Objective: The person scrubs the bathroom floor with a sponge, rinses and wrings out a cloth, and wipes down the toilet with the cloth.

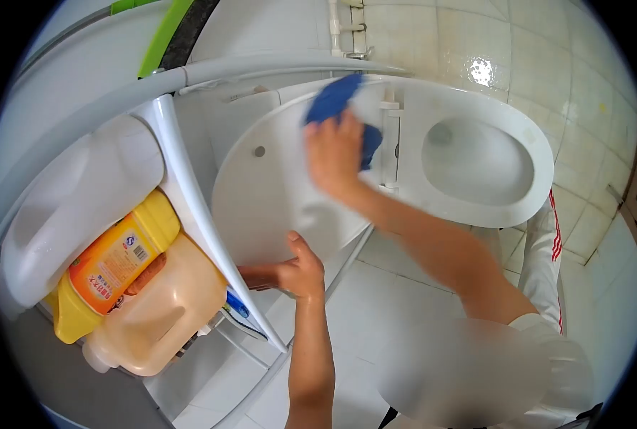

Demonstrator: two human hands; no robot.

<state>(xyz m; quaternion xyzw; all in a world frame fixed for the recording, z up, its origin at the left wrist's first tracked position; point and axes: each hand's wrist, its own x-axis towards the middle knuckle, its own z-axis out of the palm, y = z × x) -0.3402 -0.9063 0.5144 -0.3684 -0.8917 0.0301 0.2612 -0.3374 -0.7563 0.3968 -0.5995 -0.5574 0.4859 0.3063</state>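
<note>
My right hand (332, 154) presses a blue cloth (335, 99) against the raised white toilet lid (275, 186), near the hinges; the cloth spreads out beyond the fingers on both sides. Lower down, my left hand (290, 275) is beside the lid's lower edge, its thumb pointing up and its fingers stretched to the left, partly behind the shelf edge, with nothing seen in it. To the right of the hinges is the toilet bowl (476, 168) with its white rim.
A white corner shelf (189, 171) on the left holds a yellow bottle (118, 264), a peach-coloured jug (164, 307) and a whitish container (82, 207). Pipes (335, 28) run up the tiled wall behind. A green-edged item (168, 36) is at the top left.
</note>
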